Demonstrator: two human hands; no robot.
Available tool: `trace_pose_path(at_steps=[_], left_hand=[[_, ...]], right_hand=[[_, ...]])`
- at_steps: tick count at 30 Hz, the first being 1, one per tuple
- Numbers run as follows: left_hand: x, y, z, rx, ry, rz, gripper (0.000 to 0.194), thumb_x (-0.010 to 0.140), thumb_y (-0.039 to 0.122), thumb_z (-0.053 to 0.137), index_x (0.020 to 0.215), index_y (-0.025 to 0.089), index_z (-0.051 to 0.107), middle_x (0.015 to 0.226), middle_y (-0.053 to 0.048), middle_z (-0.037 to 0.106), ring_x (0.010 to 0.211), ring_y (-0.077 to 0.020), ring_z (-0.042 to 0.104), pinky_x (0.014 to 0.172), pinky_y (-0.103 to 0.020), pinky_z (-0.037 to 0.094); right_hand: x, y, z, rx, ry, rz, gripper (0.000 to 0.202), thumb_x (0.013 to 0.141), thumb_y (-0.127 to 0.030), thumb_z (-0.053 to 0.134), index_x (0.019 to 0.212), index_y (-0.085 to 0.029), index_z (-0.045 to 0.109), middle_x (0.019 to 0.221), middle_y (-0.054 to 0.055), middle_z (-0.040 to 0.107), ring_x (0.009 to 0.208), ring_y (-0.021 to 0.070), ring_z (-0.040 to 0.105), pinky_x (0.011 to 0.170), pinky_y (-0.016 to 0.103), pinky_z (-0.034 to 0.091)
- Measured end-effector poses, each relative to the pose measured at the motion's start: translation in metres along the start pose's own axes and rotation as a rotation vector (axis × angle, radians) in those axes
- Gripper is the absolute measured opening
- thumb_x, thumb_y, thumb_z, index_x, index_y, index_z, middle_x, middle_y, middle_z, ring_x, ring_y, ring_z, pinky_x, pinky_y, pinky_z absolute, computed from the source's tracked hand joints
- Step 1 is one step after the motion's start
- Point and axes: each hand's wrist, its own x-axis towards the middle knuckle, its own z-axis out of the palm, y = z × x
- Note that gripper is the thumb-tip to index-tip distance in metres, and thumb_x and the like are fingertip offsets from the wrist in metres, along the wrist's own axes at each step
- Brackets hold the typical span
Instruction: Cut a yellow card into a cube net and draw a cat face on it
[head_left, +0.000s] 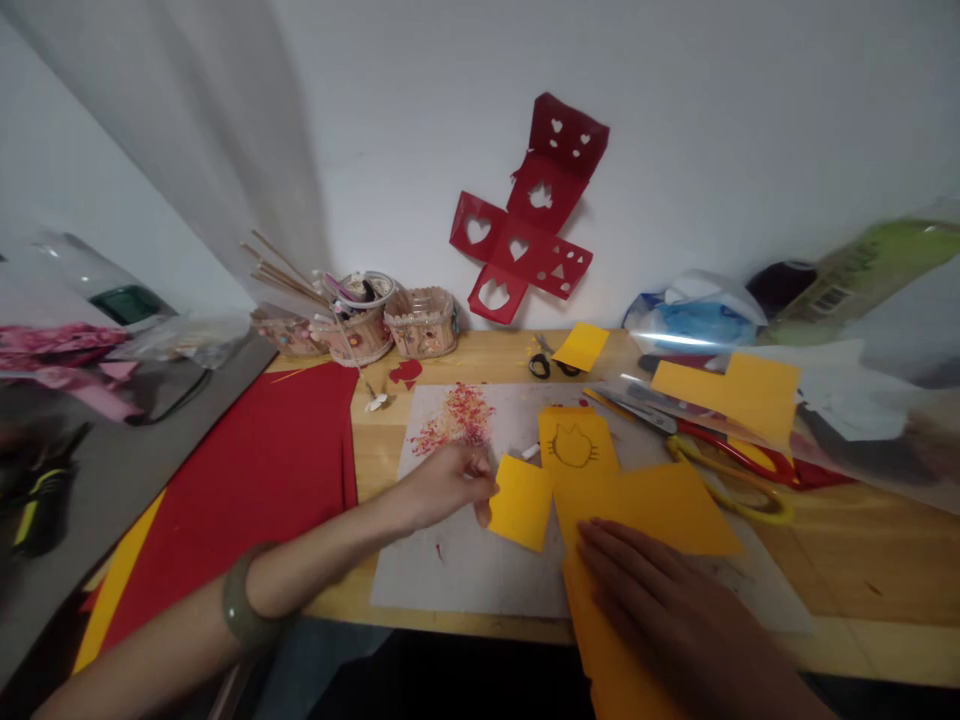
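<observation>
My left hand (454,487), a green bangle on its wrist, has its fingers curled together at the left edge of a small yellow square (523,503). Flat on a large yellow cross-shaped paper (667,500) lies my right hand (652,590), fingers extended. A cat face is drawn in pencil on the upper flap of that paper. Beneath both is a whitish sheet (472,585) with red and yellow paper bits (457,415) scattered near its top left.
Red paper sheets (262,470) lie left. Decorated baskets (424,325) stand along the wall, under a red cut-out cross (525,245). Black-handled scissors (540,365) are at the back, yellow-handled scissors (731,485) at right. Plastic packaging (697,310) sits at the back right.
</observation>
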Motion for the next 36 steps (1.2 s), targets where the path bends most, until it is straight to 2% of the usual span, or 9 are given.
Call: trace_pose_path(at_steps=[5, 9, 12, 21, 27, 36], left_hand=[[-0.007, 0.005, 0.011, -0.017, -0.028, -0.069, 0.006, 0.070, 0.016, 0.045, 0.065, 0.018, 0.044, 0.050, 0.003, 0.061, 0.041, -0.0072, 0.040, 0.046, -0.020, 0.024], [-0.004, 0.004, 0.012, 0.026, -0.053, -0.105, 0.008, 0.065, 0.016, 0.048, 0.058, 0.016, 0.051, 0.051, 0.000, 0.063, 0.042, -0.0077, 0.038, 0.044, -0.021, 0.024], [-0.001, 0.007, 0.012, 0.037, -0.076, -0.173, 0.010, 0.065, 0.016, 0.047, 0.055, 0.017, 0.049, 0.052, 0.000, 0.063, 0.037, -0.0072, 0.033, 0.038, -0.021, 0.024], [0.004, 0.021, 0.015, 0.079, -0.097, -0.269, 0.016, 0.064, 0.010, 0.045, 0.049, 0.016, 0.045, 0.052, -0.001, 0.063, 0.036, -0.0064, 0.038, 0.035, -0.020, 0.031], [0.002, 0.021, 0.015, 0.080, -0.093, -0.285, 0.016, 0.065, 0.011, 0.045, 0.050, 0.016, 0.046, 0.053, -0.001, 0.064, 0.036, -0.0060, 0.037, 0.035, -0.019, 0.030], [0.001, 0.020, 0.015, 0.072, -0.085, -0.301, 0.015, 0.064, 0.010, 0.044, 0.050, 0.016, 0.045, 0.052, -0.001, 0.064, 0.035, -0.0056, 0.037, 0.034, -0.019, 0.030]], right_hand=[[-0.004, -0.002, 0.002, 0.033, 0.015, 0.020, 0.036, 0.092, -0.013, 0.032, 0.102, -0.009, 0.067, 0.106, 0.011, 0.069, 0.095, 0.0241, 0.064, 0.070, 0.038, 0.059], [-0.005, -0.001, 0.003, 0.052, 0.023, 0.032, 0.036, 0.092, -0.013, 0.032, 0.101, -0.010, 0.067, 0.105, 0.011, 0.069, 0.094, 0.0238, 0.064, 0.071, 0.039, 0.059], [-0.004, -0.001, 0.003, 0.064, 0.022, 0.043, 0.036, 0.092, -0.012, 0.032, 0.102, -0.011, 0.067, 0.105, 0.010, 0.069, 0.094, 0.0239, 0.064, 0.071, 0.039, 0.059], [-0.005, 0.001, 0.005, 0.073, 0.029, 0.035, 0.038, 0.093, -0.015, 0.030, 0.099, -0.011, 0.068, 0.103, 0.011, 0.070, 0.091, 0.0244, 0.064, 0.068, 0.039, 0.059], [-0.004, -0.001, 0.003, 0.067, 0.050, 0.062, 0.039, 0.093, -0.015, 0.029, 0.098, -0.011, 0.068, 0.101, 0.009, 0.071, 0.088, 0.0243, 0.065, 0.066, 0.039, 0.058], [-0.001, 0.001, -0.002, 0.069, 0.014, 0.052, 0.039, 0.092, -0.012, 0.029, 0.101, -0.011, 0.067, 0.101, 0.010, 0.070, 0.090, 0.0250, 0.064, 0.066, 0.040, 0.057]])
